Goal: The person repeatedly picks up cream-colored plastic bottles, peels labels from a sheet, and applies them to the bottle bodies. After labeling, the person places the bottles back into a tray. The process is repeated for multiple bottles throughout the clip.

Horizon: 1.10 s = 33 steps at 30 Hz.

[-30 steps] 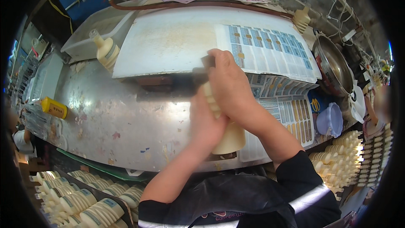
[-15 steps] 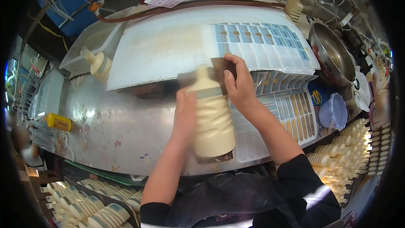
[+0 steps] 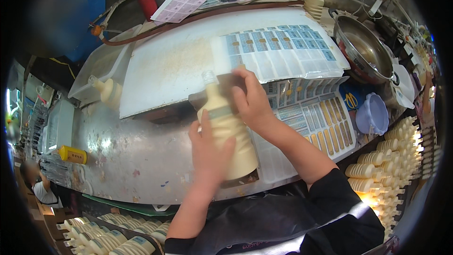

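A large cream bottle (image 3: pixel 236 144) with rippled sides and a clear threaded neck lies tilted before me, its neck pointing away. Around its shoulder runs a grey-green band. My left hand (image 3: pixel 210 153), smeared by motion, grips the bottle's body, with the thumb over its front. By the shoulder, my right hand (image 3: pixel 252 99) has its fingers bent over the edge of a dark brown flat piece (image 3: pixel 230 85). The fingers partly hide that piece. More dark brown material shows behind the bottle and under its base.
A white board (image 3: pixel 165 52) bears sheets of blue labels (image 3: pixel 302 42). Gold label strips (image 3: pixel 332 118) lie below it. A metal pan (image 3: pixel 363 42), a lilac bucket (image 3: pixel 373 113) and racked cream bottles (image 3: pixel 377 165) stand right. Another bottle (image 3: pixel 109 92) and a yellow container (image 3: pixel 72 154) are left.
My left hand has slid from the bottle's left side onto its front. The bottle leans more, neck to the left. My right hand has shifted slightly left. The whole view has turned a little.
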Available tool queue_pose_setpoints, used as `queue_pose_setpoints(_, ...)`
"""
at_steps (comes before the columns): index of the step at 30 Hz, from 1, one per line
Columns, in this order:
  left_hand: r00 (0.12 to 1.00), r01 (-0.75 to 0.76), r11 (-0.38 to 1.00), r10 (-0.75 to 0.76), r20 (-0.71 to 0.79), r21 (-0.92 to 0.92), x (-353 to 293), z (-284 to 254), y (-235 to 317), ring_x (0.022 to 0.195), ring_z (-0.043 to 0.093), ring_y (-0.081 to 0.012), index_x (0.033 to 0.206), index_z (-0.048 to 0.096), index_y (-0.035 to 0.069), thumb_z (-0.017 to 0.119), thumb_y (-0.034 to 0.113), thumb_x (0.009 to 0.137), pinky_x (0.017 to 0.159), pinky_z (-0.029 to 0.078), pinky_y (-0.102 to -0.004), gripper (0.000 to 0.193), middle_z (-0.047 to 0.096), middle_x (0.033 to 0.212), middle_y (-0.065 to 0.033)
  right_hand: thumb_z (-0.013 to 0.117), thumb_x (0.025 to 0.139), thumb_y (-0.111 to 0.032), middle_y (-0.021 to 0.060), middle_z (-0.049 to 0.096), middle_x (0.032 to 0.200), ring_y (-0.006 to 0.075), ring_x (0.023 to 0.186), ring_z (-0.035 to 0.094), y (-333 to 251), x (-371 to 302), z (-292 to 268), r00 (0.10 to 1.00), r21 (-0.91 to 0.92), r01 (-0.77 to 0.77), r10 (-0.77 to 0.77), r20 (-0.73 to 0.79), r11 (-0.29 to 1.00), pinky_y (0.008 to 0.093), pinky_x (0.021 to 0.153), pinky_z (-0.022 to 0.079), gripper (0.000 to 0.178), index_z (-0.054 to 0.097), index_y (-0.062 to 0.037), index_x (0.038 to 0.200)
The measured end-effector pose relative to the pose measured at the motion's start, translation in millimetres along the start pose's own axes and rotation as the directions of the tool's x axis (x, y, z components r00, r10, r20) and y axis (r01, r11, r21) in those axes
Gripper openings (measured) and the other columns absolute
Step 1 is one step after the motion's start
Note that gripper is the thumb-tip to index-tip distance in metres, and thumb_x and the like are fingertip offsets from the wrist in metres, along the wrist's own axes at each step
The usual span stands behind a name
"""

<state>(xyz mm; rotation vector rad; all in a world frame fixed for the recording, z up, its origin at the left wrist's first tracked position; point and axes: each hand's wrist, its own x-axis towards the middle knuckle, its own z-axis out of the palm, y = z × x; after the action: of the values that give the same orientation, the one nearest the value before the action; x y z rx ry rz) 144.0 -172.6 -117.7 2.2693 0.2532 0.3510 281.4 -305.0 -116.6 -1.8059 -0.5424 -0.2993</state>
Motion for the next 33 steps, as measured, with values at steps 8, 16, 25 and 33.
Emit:
queue_pose_setpoints(8, 0.998, 0.029, 0.998, -0.025, 0.064, -0.064, 1.6, -0.5, 2.1, 0.132, 0.046, -0.0438, 0.163, 0.016, 0.004, 0.066, 0.04, 0.093, 0.113, 0.038, -0.0475, 0.094, 0.04, 0.144, -0.0285, 0.055, 0.098, -0.01, 0.021, 0.064, 0.123, 0.0375, 0.114, 0.063, -11.0, 1.4, -9.5, 1.0, -0.077, 0.024, -0.025, -0.015, 0.997, 0.0416, 0.1, 0.049, 0.038, 0.051, 0.0004, 0.135)
queue_pose_setpoints(16, 0.999, -0.02, 0.998, 0.022, -0.031, 0.066, -2.3, 8.1, -7.1, 0.133, 0.05, -0.042, 0.16, 0.018, -0.001, 0.073, 0.032, 0.089, 0.107, 0.046, -0.047, 0.096, 0.041, 0.15, -0.0256, 0.063, 0.083, -0.007, 0.0156, 0.064, 0.099, 0.0322, 0.09, 0.068, -73.9, -6.7, 9.8, 0.904, -0.374, 0.423, -0.358, 0.232, 0.826, 0.0405, 0.077, 0.056, 0.032, 0.058, -0.001, 0.115)
queue_pose_setpoints(25, 0.992, -0.103, 0.992, 0.108, -0.07, 0.067, -8.5, 2.0, -2.7, 0.137, 0.039, -0.0434, 0.161, 0.027, 0.006, 0.074, 0.036, 0.087, 0.114, 0.035, -0.05, 0.092, 0.033, 0.151, -0.0249, 0.066, 0.086, -0.008, 0.0166, 0.068, 0.088, 0.0329, 0.084, 0.072, -73.1, -20.3, 4.7, 0.978, -0.43, 0.176, -0.107, 0.179, 0.886, 0.0403, 0.074, 0.058, 0.017, 0.063, -0.0009, 0.101)
queue_pose_setpoints(33, 1.0, 0.018, 0.998, -0.018, 0.002, -0.065, -5.2, 7.7, 3.5, 0.137, 0.042, -0.0449, 0.162, 0.024, 0.012, 0.083, 0.029, 0.077, 0.115, 0.036, -0.0506, 0.105, 0.035, 0.152, -0.0249, 0.066, 0.09, -0.012, 0.0145, 0.076, 0.096, 0.0229, 0.079, 0.071, 62.5, -23.8, -54.5, 0.944, 0.12, -0.294, 0.308, -0.119, 0.948, 0.0337, 0.073, 0.055, 0.019, 0.073, -0.002, 0.105)
